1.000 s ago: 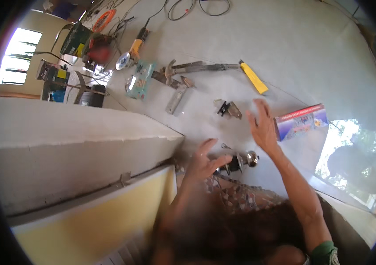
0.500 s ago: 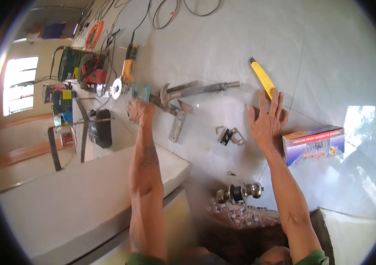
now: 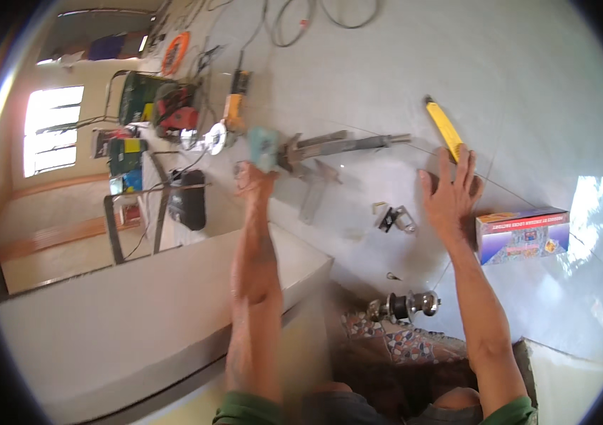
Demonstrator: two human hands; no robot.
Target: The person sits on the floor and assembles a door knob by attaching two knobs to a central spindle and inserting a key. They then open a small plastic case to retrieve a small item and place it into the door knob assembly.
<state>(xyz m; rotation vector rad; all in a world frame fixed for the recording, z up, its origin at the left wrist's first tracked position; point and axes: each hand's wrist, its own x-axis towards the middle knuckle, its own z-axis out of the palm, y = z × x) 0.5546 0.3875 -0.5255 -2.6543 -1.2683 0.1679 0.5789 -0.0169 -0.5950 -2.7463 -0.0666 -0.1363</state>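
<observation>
Teal and blurred, the packet [image 3: 264, 147] at eleven o'clock from centre, apparently gripped in the closed left hand [image 3: 254, 180], could snag on the hammer [image 3: 347, 146] at its three o'clock if dragged sideways, while the right hand [image 3: 450, 193] lies spread by the yellow cutter [image 3: 443, 126].

Left grip [image 3: 255, 180] and teal plastic packet [image 3: 264, 149] are blurred; the top edge cuts off a cable loop [image 3: 351, 27].
</observation>
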